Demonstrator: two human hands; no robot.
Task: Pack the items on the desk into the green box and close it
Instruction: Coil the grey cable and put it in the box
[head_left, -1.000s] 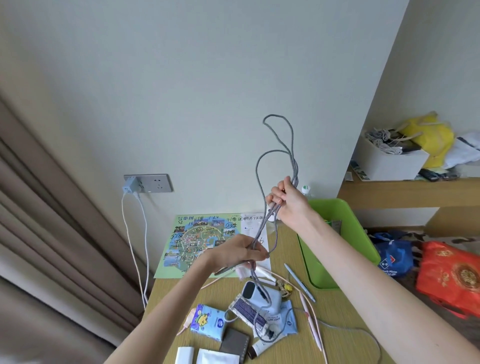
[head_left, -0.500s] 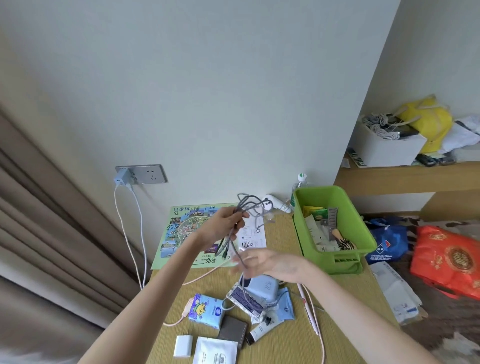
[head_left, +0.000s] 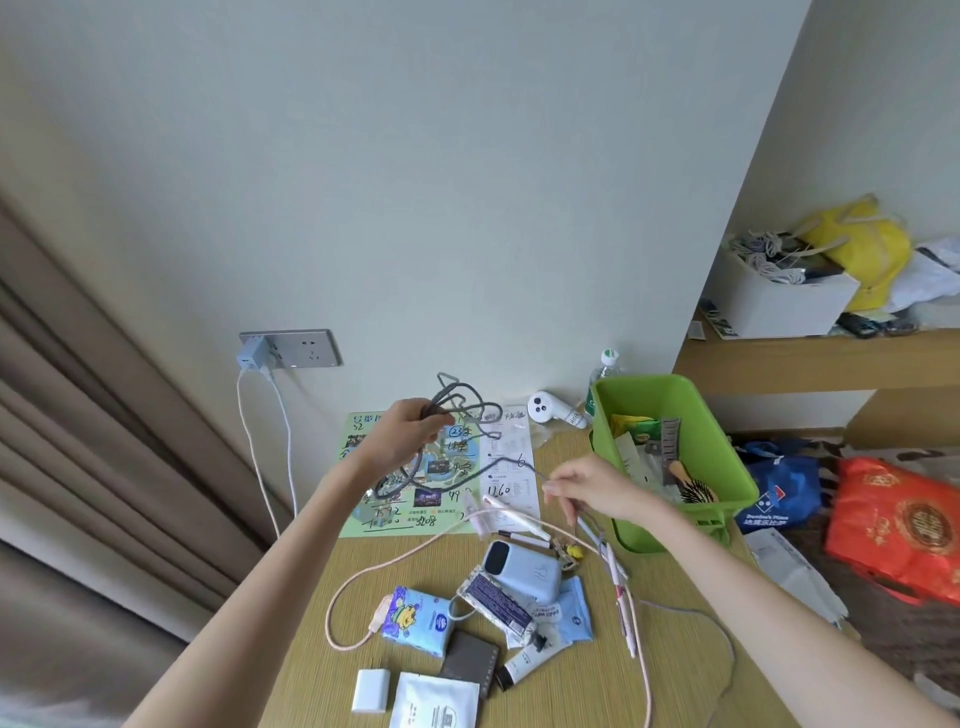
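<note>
My left hand (head_left: 408, 434) is raised above the desk's far left, shut on a bunch of loops of a grey cable (head_left: 457, 402). A strand of that cable runs down and right to my right hand (head_left: 592, 491), which pinches it just left of the green box (head_left: 727, 457). The green box stands open at the desk's right edge, holding a hairbrush, packets and a clip. On the desk lie a blue power bank (head_left: 524, 564), a tissue pack (head_left: 415, 618), a pink cable (head_left: 395, 556), pens (head_left: 621, 587), tubes and a white charger (head_left: 371, 690).
A colourful map (head_left: 415, 499) and a receipt lie at the desk's back. A white device (head_left: 545, 408) and a water bottle (head_left: 602, 376) stand by the wall. A wall socket (head_left: 291, 349) holds a plugged charger. Bags (head_left: 904, 525) lie on the floor at right; curtains hang at left.
The cable, held high in long loops a second ago, is gathered lower in my left hand. My right hand has dropped from the loops and moved right along the strand, towards the box.
</note>
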